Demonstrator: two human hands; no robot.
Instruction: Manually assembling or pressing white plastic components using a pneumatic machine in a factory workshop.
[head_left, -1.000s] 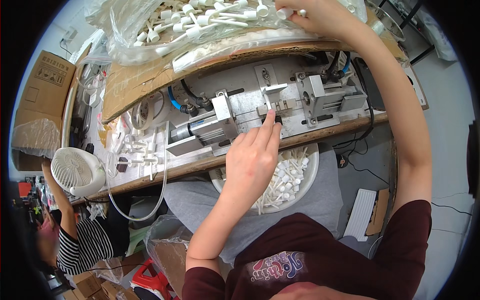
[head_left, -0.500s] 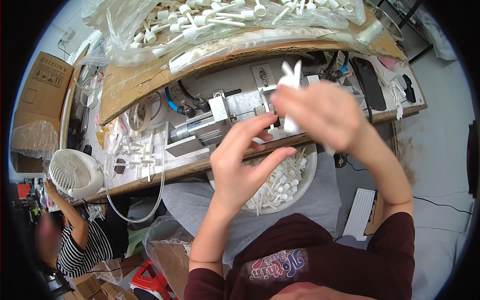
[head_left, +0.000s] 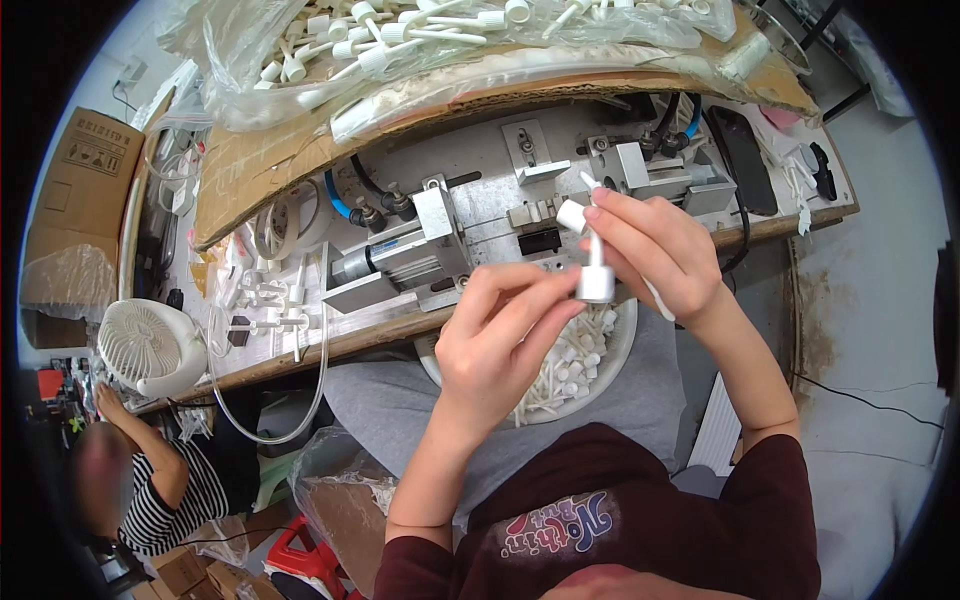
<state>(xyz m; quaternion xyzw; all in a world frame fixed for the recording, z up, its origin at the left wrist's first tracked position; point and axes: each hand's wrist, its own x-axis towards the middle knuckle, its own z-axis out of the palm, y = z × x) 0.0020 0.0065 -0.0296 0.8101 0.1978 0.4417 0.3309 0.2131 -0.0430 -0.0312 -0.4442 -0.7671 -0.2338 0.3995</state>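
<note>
Above the round white plastic bowl (head_left: pixel 629 345) of loose parts, the left hand (head_left: pixel 500 335) places its fingertips at the left side of a white plastic capped stick (head_left: pixel 597 276); whether they pinch it cannot be told. Its long axis points away from the body, cap nearest, shaft reaching the right hand (head_left: pixel 662 250), which grasps several such sticks. Beyond both hands lies the small silver metal block (head_left: pixel 535 214).

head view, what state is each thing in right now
Right hand, closed around white capped sticks
Left hand, fingers bent beside one cap, touch unclear
Bowl, holding many small white parts
Clear bag, spread open, more capped sticks in it
Phone, lying flat, dark side up
Fan, upright, cannot tell if spinning
</note>
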